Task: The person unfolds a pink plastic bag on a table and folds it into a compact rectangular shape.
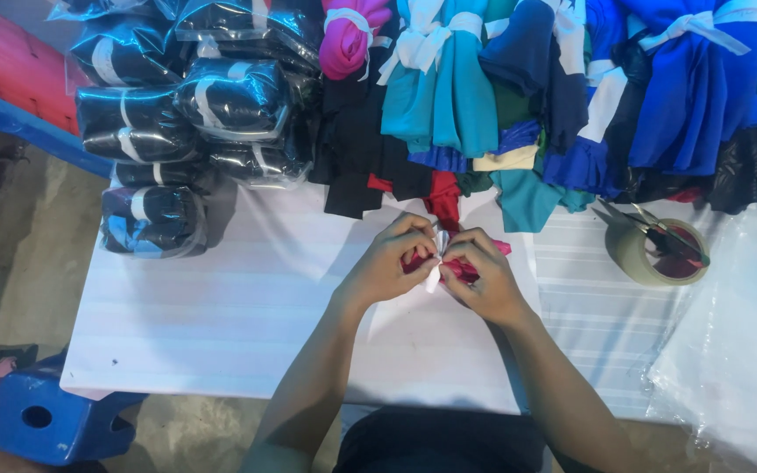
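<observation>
At the far left a blue plastic stool [45,425] stands on the floor beside the white desk [221,315]. Above it, on the desk's upper left, lies a stack of dark folded cloth sealed in clear shiny plastic bags [194,105], each bundle crossed by a white band; the lowest bag [152,219], dark with blue showing, sits alone at the desk's left edge. To the right, along the top, unbagged cloth bundles [519,96] lie in a row, black, pink, teal, navy and bright blue, most tied with white strips.

At the centre the left hand [387,263] and the right hand [479,276] meet just below a red cloth that hangs from the row. Between them is a small red-pink cloth bundle [462,267] with a white strip [435,263] around it. Each grip is narrow, fingertips pinched on the white strip at the bundle, knuckles nearly touching.

Further right a roll of tape [650,258] stands on the desk with scissors [659,232] laid across its top. At the far right edge lie clear plastic sheets [738,350].
</observation>
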